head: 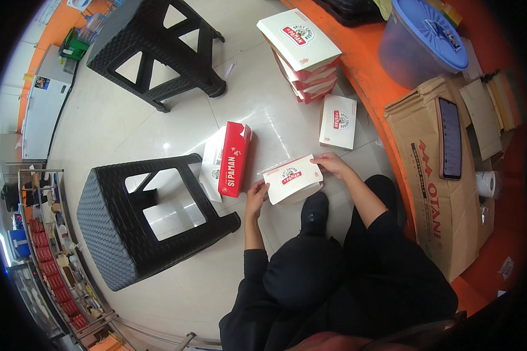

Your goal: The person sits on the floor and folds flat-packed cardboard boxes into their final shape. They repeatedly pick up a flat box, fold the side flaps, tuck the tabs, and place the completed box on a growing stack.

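Between my two hands is a white paperboard food box [292,180] with a printed logo on its lid. My left hand [257,195] grips its left end, and my right hand [329,164] pinches the far right corner. Just left of it on the tiled floor lies a red and white paperboard box [232,162], its white flap spread out. A smaller closed white box [338,122] rests on the floor beyond my right hand. Farther off stands a stack of several white and red boxes [301,44].
Two black plastic stools [167,206] occupy the floor to the left. Along the right runs an orange ledge [364,83] holding a brown carton [426,175], a phone [449,138] and a blue-lidded tub [404,52]. A shelf rack [66,245] and a white chest freezer [48,105] stand far left.
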`<state>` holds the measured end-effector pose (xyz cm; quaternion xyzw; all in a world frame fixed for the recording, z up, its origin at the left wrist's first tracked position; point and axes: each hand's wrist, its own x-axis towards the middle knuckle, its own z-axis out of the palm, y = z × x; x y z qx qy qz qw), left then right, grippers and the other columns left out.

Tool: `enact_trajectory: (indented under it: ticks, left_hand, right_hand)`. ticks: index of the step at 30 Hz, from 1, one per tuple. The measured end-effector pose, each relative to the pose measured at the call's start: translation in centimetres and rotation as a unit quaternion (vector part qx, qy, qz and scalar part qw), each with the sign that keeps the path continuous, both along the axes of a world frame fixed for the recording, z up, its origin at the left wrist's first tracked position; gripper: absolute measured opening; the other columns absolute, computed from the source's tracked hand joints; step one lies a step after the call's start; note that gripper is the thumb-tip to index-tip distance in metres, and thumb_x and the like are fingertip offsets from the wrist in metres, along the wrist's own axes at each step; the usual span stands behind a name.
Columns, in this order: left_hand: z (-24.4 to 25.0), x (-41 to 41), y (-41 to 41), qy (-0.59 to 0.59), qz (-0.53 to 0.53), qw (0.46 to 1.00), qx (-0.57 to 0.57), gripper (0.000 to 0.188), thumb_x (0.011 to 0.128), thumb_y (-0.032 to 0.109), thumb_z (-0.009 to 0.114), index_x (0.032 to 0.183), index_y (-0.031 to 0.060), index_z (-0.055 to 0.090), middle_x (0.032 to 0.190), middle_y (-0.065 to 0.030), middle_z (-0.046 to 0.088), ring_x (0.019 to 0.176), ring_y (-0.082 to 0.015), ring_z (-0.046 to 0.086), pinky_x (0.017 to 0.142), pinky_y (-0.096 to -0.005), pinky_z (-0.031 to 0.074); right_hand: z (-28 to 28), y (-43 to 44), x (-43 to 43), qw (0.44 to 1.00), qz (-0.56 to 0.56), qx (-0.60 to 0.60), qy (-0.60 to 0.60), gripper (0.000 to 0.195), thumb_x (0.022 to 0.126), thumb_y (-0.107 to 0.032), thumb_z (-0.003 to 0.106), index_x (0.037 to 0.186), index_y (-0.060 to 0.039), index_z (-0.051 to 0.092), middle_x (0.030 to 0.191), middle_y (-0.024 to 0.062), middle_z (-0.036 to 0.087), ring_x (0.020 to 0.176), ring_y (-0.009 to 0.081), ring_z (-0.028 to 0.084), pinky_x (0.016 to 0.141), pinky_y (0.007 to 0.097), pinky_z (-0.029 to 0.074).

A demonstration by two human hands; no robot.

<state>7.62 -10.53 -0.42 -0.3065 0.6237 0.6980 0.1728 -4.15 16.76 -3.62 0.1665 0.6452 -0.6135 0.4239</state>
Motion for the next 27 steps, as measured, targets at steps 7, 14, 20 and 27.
enact_trajectory:
  ticks: [7,14,20,27]
  left_hand:
    - [-0.5,0.1,-0.2,0.009,-0.005,1.000,0.004,0.040,0.086,0.027,0.062,0.118,0.0057,0.057,0.109,-0.0045,0.060,0.099,-0.0154,0.055,0.078,-0.0317,0.045]
    - [-2.3,0.4,0.8,0.058,-0.029,0.989,-0.134,0.043,0.088,0.018,0.060,0.126,0.0016,0.050,0.108,-0.0076,0.062,0.097,-0.0138,0.057,0.079,-0.0279,0.047]
    - [-1.8,-0.1,2.9,0.044,-0.029,0.996,-0.066,0.046,0.090,0.018,0.056,0.132,0.0021,0.046,0.118,-0.0106,0.059,0.106,-0.0162,0.055,0.092,-0.0268,0.041]
    - [6.1,-1.2,-0.6,0.199,-0.099,0.963,-0.151,0.047,0.092,0.026,0.054,0.131,0.0001,0.045,0.123,-0.0133,0.056,0.112,-0.0206,0.054,0.094,-0.0307,0.041]
  right_hand:
    - [-0.7,-0.1,0.2,0.992,0.015,0.079,0.093,0.038,0.074,-0.029,0.074,0.095,0.0011,0.064,0.089,0.0089,0.066,0.079,0.0161,0.063,0.072,0.0269,0.050]
    - [-3.9,0.0,1.4,0.967,0.003,0.108,0.231,0.046,0.072,-0.027,0.076,0.105,0.0009,0.060,0.100,0.0150,0.065,0.085,0.0190,0.064,0.075,0.0293,0.051]
    - [-3.8,-0.4,3.6,0.964,-0.011,0.099,0.246,0.064,0.074,-0.033,0.074,0.123,-0.0011,0.047,0.111,0.0109,0.060,0.098,0.0177,0.060,0.080,0.0321,0.050]
    - [6.8,4.0,4.1,0.977,-0.131,-0.168,0.021,0.047,0.080,-0.033,0.067,0.115,-0.0039,0.055,0.098,0.0034,0.061,0.084,0.0113,0.058,0.070,0.0273,0.047]
